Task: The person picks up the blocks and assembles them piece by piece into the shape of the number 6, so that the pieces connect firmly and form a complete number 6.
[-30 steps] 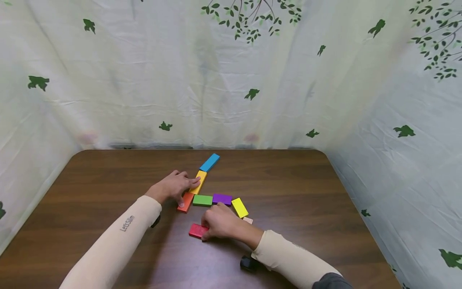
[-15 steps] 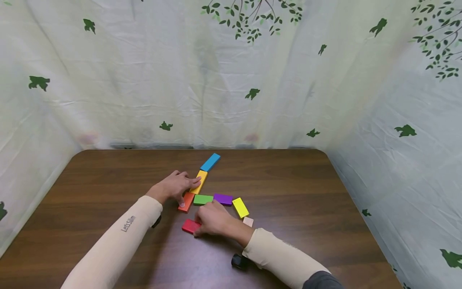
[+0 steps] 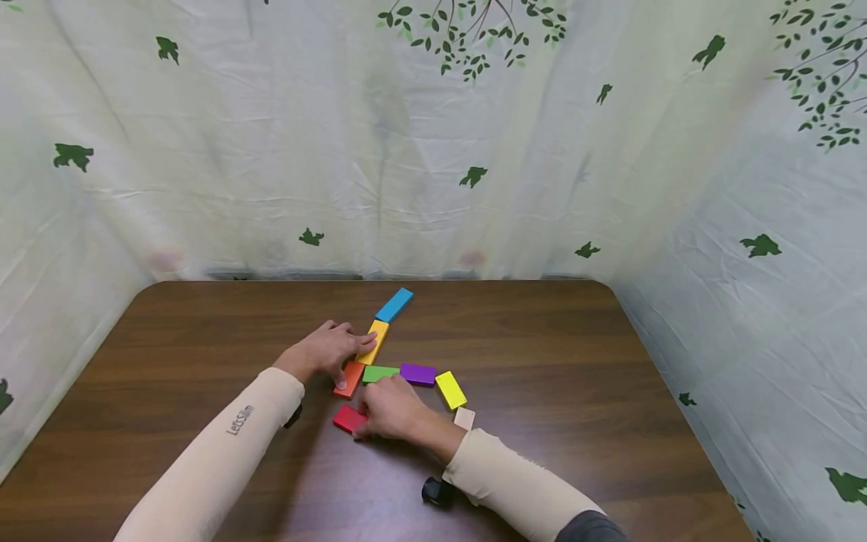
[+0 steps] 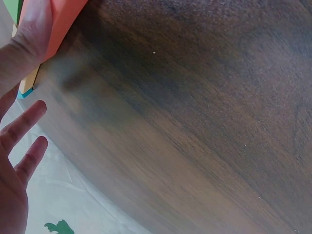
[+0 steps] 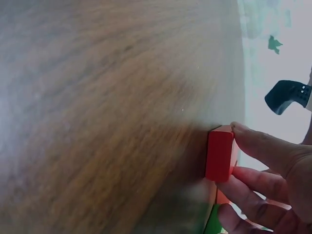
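Between thumb and fingers, my right hand (image 3: 396,410) pinches a red block (image 3: 347,419) low over the tabletop; the right wrist view shows its end face. My left hand (image 3: 323,352) touches two blocks with fingers extended: the thumb rests on an orange block (image 3: 348,382), and a fingertip lies on an amber block (image 3: 378,335). A blue block (image 3: 394,305) continues that slanted line at the far end. From the orange block, a green block (image 3: 379,373), partly covered by my right hand, and a purple block (image 3: 418,374) run to the right.
Beyond the purple block, a yellow block (image 3: 451,391) slants toward me, with a small pale block (image 3: 464,418) beside my right wrist. All lie on a brown wooden table (image 3: 542,339). White curtains (image 3: 433,218) with green leaf prints surround its back and sides.
My right hand has slid the red block left and slightly away from me, nearer the orange block. More of the pale block shows. My left hand has stayed in place.
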Tool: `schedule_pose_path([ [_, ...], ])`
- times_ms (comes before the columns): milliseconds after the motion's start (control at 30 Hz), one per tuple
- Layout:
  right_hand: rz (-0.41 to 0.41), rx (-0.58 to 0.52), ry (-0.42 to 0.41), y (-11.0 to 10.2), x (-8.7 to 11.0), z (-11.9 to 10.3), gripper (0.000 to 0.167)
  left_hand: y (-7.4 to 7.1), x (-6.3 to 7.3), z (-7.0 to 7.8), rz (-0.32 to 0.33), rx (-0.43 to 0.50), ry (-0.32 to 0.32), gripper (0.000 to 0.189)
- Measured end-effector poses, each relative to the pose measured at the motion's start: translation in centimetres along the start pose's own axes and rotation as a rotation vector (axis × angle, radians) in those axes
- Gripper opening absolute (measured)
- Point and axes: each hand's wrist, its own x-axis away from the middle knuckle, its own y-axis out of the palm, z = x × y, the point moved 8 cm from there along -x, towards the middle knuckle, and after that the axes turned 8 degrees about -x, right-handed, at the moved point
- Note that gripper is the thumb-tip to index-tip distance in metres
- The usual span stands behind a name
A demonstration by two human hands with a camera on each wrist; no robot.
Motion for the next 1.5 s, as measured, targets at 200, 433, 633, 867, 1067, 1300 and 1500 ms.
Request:
schedule_pose_path([
  [200,0.022,-0.001,0.008,0.14,-0.3,-0.2,0.046,0.07,0.08,0.04,0.003,0.011,0.006,0.087],
  [433,0.038,-0.017,0.028,0.17,-0.58,-0.2,0.041,-0.04,0.15,-0.01,0.018,-0.001,0.017,0.088],
  [633,0.039,-0.02,0.054,0.17,-0.84,-0.14,0.04,-0.1,0.1,-0.07,0.018,-0.005,0.015,0.089],
  [867,0.053,-0.015,0.078,0.06,-0.73,-0.2,0.038,-0.06,0.06,0.09,0.008,0.01,0.015,0.089],
  [1067,0.056,-0.025,0.096,0.15,-0.85,-0.18,0.041,-0.14,0.1,0.01,0.013,0.001,0.012,0.088],
  [1300,0.065,-0.028,0.111,0.25,-0.97,-0.13,0.042,-0.29,0.25,0.06,0.009,0.017,0.013,0.087],
  [1500,0.072,-0.02,0.109,0.16,-1.02,-0.18,0.041,-0.38,0.3,0.13,0.019,0.017,0.019,0.087],
])
